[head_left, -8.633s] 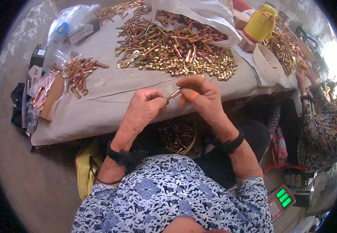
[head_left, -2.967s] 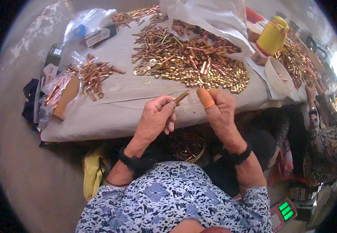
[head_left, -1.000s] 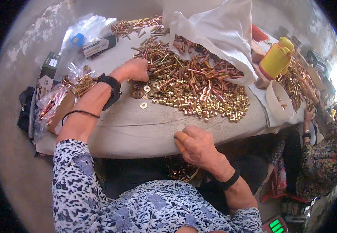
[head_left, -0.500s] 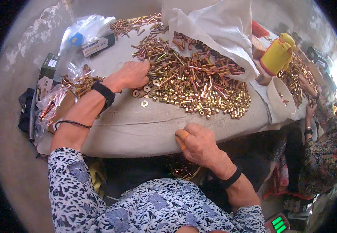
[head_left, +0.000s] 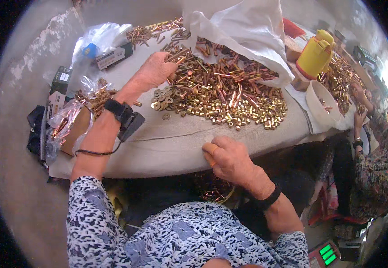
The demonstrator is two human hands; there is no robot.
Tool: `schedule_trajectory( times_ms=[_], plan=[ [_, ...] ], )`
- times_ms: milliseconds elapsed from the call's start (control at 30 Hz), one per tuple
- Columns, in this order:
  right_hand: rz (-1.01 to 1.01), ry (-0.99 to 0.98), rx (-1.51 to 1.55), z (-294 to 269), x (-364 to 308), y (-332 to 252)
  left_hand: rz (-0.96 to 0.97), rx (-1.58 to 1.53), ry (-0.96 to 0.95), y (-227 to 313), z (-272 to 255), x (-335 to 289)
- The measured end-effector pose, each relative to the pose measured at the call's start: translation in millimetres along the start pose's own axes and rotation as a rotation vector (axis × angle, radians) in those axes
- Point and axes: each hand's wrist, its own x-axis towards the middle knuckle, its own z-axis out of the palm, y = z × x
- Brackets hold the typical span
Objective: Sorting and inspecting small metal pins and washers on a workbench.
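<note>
Daylight, bright and fairly even, falls on the tabletop (head_left: 180, 143) from the upper right, where the frame burns out to white glare near the rim. The heap of brass-coloured metal parts (head_left: 221, 94) glints with small highlights, and the white bag (head_left: 243, 31) is close to overexposed. Deep shadow lies under the tabletop's front edge. The centre is sharp; detail softens toward the circular fisheye border, where straight edges bow and a black vignette fills the corners. The left hand (head_left: 156, 71) casts only a faint shadow.
</note>
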Motion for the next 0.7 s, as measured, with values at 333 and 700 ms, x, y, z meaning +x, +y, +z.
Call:
schedule_trajectory(
  times_ms=[333,700],
  plan=[
    [0.216,0.341,0.426,-1.3,6.0,4.1,-0.228,-1.207,-0.034,9.8,50.6,-47.9],
    [0.234,0.282,0.351,1.2,16.8,-7.5,-0.369,-1.676,-0.089,18.0,103.5,-75.2]
  ],
)
